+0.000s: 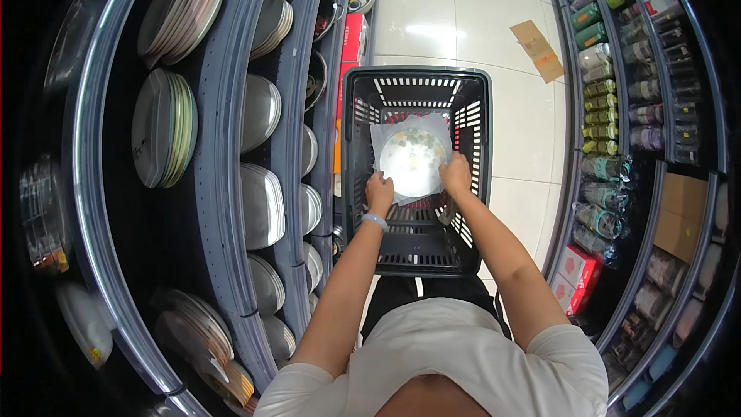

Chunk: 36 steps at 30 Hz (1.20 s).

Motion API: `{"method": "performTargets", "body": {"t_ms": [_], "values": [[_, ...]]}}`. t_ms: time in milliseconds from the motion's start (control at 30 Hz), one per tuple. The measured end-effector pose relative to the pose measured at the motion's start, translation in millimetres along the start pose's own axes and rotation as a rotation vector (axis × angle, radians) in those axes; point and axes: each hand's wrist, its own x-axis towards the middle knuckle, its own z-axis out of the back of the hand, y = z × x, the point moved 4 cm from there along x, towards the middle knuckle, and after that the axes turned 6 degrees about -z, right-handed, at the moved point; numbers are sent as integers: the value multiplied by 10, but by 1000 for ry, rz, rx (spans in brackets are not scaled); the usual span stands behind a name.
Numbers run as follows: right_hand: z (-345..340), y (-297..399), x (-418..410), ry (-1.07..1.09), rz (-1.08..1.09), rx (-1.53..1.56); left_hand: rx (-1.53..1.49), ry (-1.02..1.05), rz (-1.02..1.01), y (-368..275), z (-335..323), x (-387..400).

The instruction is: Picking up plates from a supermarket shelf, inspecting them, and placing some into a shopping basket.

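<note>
A round white plate (413,168) with a pale leaf or flower pattern lies face up on thin white wrapping sheets (382,138), over the inside of a black plastic shopping basket (417,249). My left hand (380,192), a pale bangle (374,221) at its wrist, grips the lower left edge of plate and sheets. On the right edge, my right hand (456,175) has its fingers curled around the rim. The fingertips are partly hidden, and I cannot tell whether the plate touches the basket floor. Something red shows through the basket's slots.
Shelves of stacked plates (260,205) rise close on my left, with pots (315,81) lower down. Bottles and cups (601,90) fill the right-hand shelves, near a red-and-white box (576,281). A flattened piece of cardboard (537,51) lies on the tiled floor (521,145).
</note>
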Motion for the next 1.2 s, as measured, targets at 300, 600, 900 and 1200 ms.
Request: {"method": "performTargets", "body": {"t_ms": [300, 600, 900, 1200], "values": [[-23, -8, 24, -23, 0, 30, -60, -95, 94, 74, -33, 1], [-43, -20, 121, 45, -41, 10, -156, -55, 117, 133, -52, 68], [-33, -60, 117, 52, -85, 67, -325, -67, 46, 162, -28, 10], [678, -29, -519, -23, 248, 226, -601, 101, 29, -167, 443, -612]]}}
